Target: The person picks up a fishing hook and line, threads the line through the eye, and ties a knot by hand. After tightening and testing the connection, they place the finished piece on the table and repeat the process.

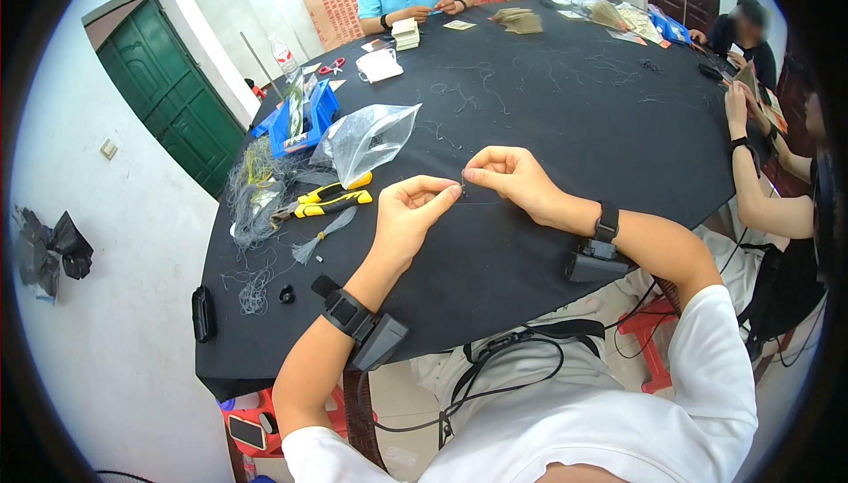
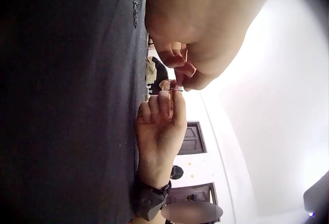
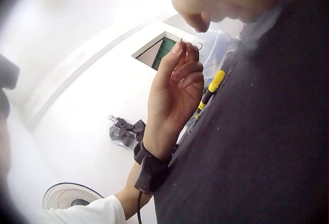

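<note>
Above the near side of a black-covered table (image 1: 583,112), both hands meet fingertip to fingertip. The left hand (image 1: 402,218) pinches a thin grey thread (image 3: 200,45) between thumb and forefinger; a short curl of it sticks out past the fingertips in the right wrist view. Facing it, the right hand (image 1: 519,184) pinches the thread too, thumb against forefinger, its other fingers curled in. A fine stretch of thread spans the small gap between the hands. Left of the left hand lie yellow-and-black pliers (image 1: 332,207) and a tied grey thread tassel (image 1: 323,234).
Tangled grey threads (image 1: 252,205), a clear plastic bag (image 1: 375,138) and a blue bin (image 1: 305,121) crowd the table's left side. Red scissors (image 1: 332,67) and a white card stack (image 1: 405,34) lie farther back. Other people sit round the far and right edges.
</note>
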### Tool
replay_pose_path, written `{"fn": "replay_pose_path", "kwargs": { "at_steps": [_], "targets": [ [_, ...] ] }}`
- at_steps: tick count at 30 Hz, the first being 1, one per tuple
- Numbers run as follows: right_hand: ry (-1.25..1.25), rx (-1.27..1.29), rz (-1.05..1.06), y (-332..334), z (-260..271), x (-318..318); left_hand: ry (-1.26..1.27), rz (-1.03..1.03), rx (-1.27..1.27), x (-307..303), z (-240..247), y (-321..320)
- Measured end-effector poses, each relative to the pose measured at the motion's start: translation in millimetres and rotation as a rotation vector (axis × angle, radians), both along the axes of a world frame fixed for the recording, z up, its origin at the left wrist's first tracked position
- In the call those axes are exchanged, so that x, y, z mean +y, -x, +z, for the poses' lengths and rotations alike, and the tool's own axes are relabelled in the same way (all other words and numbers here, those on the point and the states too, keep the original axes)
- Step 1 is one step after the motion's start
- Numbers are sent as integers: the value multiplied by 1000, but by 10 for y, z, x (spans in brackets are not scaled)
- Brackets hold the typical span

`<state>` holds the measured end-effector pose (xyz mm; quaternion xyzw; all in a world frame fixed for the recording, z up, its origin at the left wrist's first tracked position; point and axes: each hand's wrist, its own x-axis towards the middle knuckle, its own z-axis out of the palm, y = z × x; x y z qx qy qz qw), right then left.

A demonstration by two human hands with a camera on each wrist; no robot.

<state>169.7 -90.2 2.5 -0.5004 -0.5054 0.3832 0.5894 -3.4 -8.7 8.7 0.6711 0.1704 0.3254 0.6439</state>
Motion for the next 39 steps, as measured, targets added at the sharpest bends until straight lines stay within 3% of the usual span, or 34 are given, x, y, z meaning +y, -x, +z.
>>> {"fn": "replay_pose_path", "kwargs": {
  "at_steps": [5, 14, 24, 39],
  "targets": [
    [-64, -20, -13, -27, -7, -11, -17, 56, 50, 27, -28, -1],
    [-168, 21, 186, -35, -106, 51, -2, 123, 12, 53, -46, 5],
    [-2, -117, 204, 15, -8, -15, 22, 49, -27, 10, -26, -7],
    [-122, -43, 173, -27, -80, 36, 24, 28, -48, 43, -28, 3]
  ]
}}
